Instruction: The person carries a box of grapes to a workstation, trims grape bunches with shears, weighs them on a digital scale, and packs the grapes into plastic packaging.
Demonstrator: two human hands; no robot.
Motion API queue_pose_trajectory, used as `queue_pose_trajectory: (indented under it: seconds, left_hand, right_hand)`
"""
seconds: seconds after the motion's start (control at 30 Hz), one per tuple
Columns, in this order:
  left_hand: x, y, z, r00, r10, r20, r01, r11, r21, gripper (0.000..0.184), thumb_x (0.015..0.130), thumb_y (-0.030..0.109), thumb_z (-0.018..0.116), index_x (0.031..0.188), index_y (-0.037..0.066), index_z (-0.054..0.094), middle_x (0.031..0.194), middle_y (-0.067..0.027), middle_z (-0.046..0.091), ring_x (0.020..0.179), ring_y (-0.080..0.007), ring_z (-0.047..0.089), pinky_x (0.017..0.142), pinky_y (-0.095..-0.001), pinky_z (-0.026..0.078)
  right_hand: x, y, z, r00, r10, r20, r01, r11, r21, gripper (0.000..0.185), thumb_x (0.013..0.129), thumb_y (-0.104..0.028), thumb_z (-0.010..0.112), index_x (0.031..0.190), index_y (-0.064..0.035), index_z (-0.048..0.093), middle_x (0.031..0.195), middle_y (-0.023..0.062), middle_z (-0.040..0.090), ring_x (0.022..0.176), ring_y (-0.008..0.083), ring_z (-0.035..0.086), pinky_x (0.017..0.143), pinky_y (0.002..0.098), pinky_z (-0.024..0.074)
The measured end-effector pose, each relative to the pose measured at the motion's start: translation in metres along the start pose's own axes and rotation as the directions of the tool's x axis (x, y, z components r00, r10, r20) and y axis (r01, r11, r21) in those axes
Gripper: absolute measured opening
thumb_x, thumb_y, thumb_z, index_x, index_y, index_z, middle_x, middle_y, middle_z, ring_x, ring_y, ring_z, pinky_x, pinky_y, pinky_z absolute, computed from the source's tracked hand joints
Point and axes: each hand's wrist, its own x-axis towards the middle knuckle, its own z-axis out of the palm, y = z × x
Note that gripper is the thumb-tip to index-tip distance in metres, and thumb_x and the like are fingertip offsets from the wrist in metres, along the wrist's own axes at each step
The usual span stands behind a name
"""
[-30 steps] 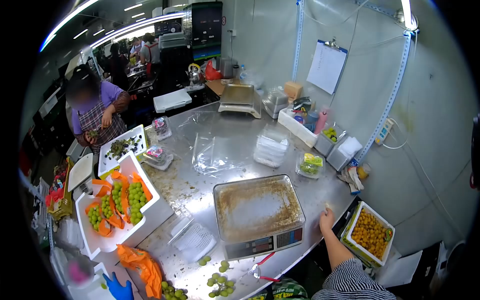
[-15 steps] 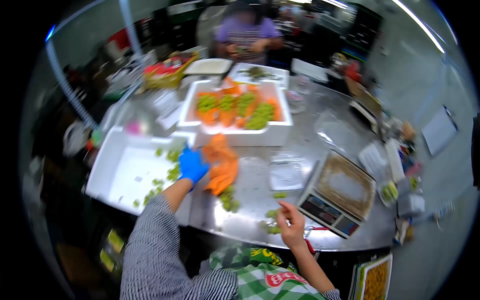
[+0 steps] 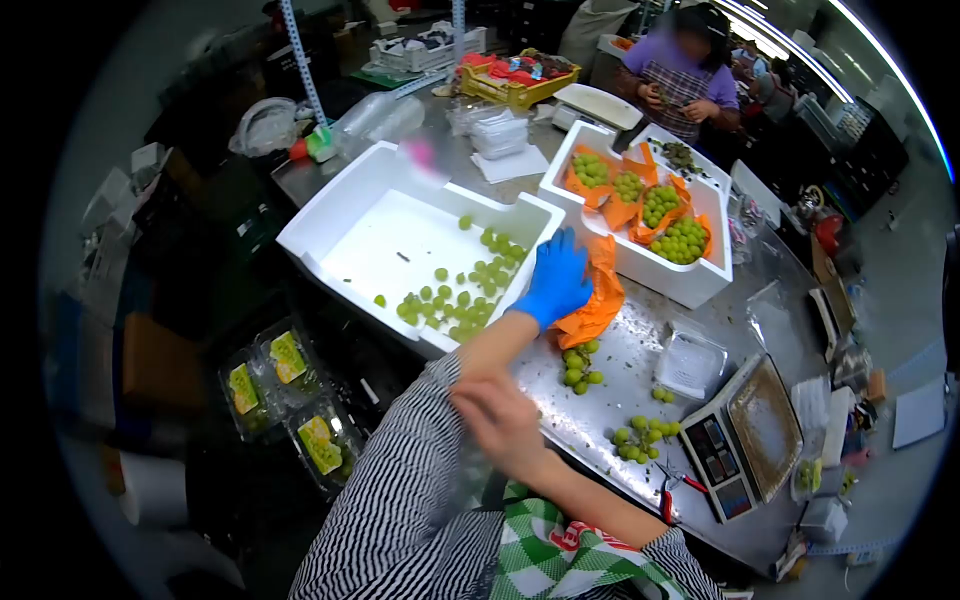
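My left hand (image 3: 557, 280), in a blue glove, is at the right wall of a white foam box (image 3: 345, 225), beside a crumpled orange paper wrap (image 3: 598, 300). Its fingers are stretched out and it holds nothing. Bare and slightly blurred, my right hand (image 3: 500, 420) crosses over to my left forearm. Its bent fingers close on the striped left sleeve (image 3: 400, 450) near the cuff. Loose green grapes (image 3: 465, 300) lie in the foam box. A small grape bunch (image 3: 578, 368) pokes out below the orange paper, and another bunch (image 3: 640, 438) lies farther right.
A second foam box (image 3: 690, 285) holds grape bunches in orange paper. On the right are a scale (image 3: 735, 445), red-handled snips (image 3: 675, 490) and a clear plastic tray (image 3: 690, 360). Labelled packs (image 3: 320, 445) sit low on the left. Across the table stands another person (image 3: 685, 75).
My right hand has moved left from beside the right grape bunch to my left sleeve. My view has turned left, while my gloved hand stays by the box wall and orange paper.
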Motion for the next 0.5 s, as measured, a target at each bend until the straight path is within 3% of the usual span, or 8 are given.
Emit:
queue_pose_trajectory:
  seconds: [0.13, 0.23, 0.27, 0.3, 0.37, 0.43, 0.47, 0.5]
  left_hand:
    - [-0.029, 0.04, -0.006, 0.97, 0.242, 0.025, -0.231, 0.948, -0.218, 0.029, 0.068, 0.019, 0.063, 0.092, 0.004, 0.06, 0.112, -0.0195, 0.053, 0.109, -0.0363, 0.049, 0.085, -0.0456, 0.041]
    - [-0.048, 0.061, 0.016, 0.884, 0.468, 0.002, -0.442, 0.838, -0.32, 0.024, 0.068, 0.015, 0.061, 0.089, 0.004, 0.061, 0.102, -0.0165, 0.057, 0.1, -0.0337, 0.054, 0.081, -0.0435, 0.044]
    - [-0.051, 0.064, 0.024, 0.841, 0.541, 0.001, -0.504, 0.785, -0.361, 0.023, 0.068, 0.014, 0.061, 0.088, 0.004, 0.062, 0.098, -0.0154, 0.058, 0.097, -0.0328, 0.056, 0.08, -0.0428, 0.044]
    - [-0.051, 0.062, 0.031, 0.85, 0.523, 0.064, -0.463, 0.799, -0.383, 0.018, 0.069, 0.013, 0.06, 0.084, 0.004, 0.061, 0.092, -0.0147, 0.059, 0.09, -0.0325, 0.057, 0.076, -0.043, 0.045]
    - [-0.037, 0.052, 0.05, 0.845, 0.498, 0.195, -0.38, 0.816, -0.435, 0.009, 0.07, 0.011, 0.058, 0.075, 0.004, 0.059, 0.08, -0.0134, 0.059, 0.078, -0.032, 0.058, 0.068, -0.0433, 0.046]
    - [-0.014, 0.029, 0.075, 0.97, 0.218, -0.108, -0.243, 0.859, -0.451, 0.009, 0.075, 0.013, 0.059, 0.077, 0.004, 0.061, 0.072, -0.0111, 0.059, 0.068, -0.0266, 0.059, 0.066, -0.0417, 0.047]
    - [0.011, 0.025, 0.041, 0.97, -0.097, 0.222, 0.237, 0.581, -0.779, 0.021, 0.084, 0.026, 0.062, 0.091, 0.007, 0.067, 0.078, -0.0073, 0.064, 0.066, -0.0184, 0.061, 0.064, -0.0327, 0.049]
    - [0.04, 0.005, 0.022, 0.851, -0.244, 0.465, 0.493, 0.066, -0.867, 0.022, 0.087, 0.026, 0.059, 0.093, 0.008, 0.069, 0.08, -0.0057, 0.066, 0.068, -0.0141, 0.061, 0.063, -0.0282, 0.049]
  right_hand:
    - [-0.009, -0.012, 0.019, 0.977, 0.027, 0.21, -0.055, 0.991, 0.126, 0.008, 0.082, -0.003, 0.063, 0.088, -0.001, 0.058, 0.083, 0.0131, 0.06, 0.077, 0.0282, 0.062, 0.068, 0.034, 0.0498]
    - [-0.017, -0.026, 0.019, 0.957, 0.131, 0.259, -0.168, 0.978, 0.127, 0.01, 0.084, -0.005, 0.062, 0.094, -0.0023, 0.062, 0.082, 0.0096, 0.064, 0.076, 0.0207, 0.064, 0.071, 0.0304, 0.0503]
    - [-0.017, -0.027, 0.013, 0.913, 0.273, 0.302, -0.354, 0.899, 0.258, 0.009, 0.087, -0.006, 0.061, 0.094, -0.001, 0.061, 0.082, 0.0067, 0.063, 0.077, 0.0158, 0.061, 0.071, 0.0275, 0.0492]
    - [-0.018, -0.026, 0.005, 0.842, 0.402, 0.359, -0.524, 0.767, 0.371, 0.009, 0.089, -0.006, 0.059, 0.095, 0.0004, 0.061, 0.082, 0.0039, 0.062, 0.077, 0.0109, 0.059, 0.072, 0.0247, 0.048]
    - [-0.029, -0.01, -0.006, 0.869, 0.339, 0.359, -0.491, 0.68, 0.545, 0.011, 0.091, -0.008, 0.058, 0.098, 0.0003, 0.061, 0.085, -0.0008, 0.061, 0.073, 0.005, 0.055, 0.067, 0.0199, 0.0458]
    - [-0.044, -0.003, -0.026, 0.694, 0.501, 0.518, -0.72, 0.477, 0.504, 0.011, 0.093, -0.01, 0.056, 0.098, -0.0008, 0.06, 0.081, -0.0026, 0.058, 0.063, 0.0028, 0.05, 0.056, 0.0181, 0.0413]
    - [-0.053, 0.002, -0.027, 0.706, 0.496, 0.505, -0.705, 0.427, 0.567, 0.011, 0.094, -0.011, 0.055, 0.098, -0.0015, 0.059, 0.079, -0.0033, 0.056, 0.06, 0.0021, 0.047, 0.053, 0.018, 0.0387]
    - [-0.059, 0.007, -0.027, 0.723, 0.487, 0.489, -0.68, 0.377, 0.63, 0.011, 0.094, -0.012, 0.054, 0.098, -0.0023, 0.058, 0.076, -0.004, 0.054, 0.057, 0.0013, 0.044, 0.05, 0.0179, 0.0362]
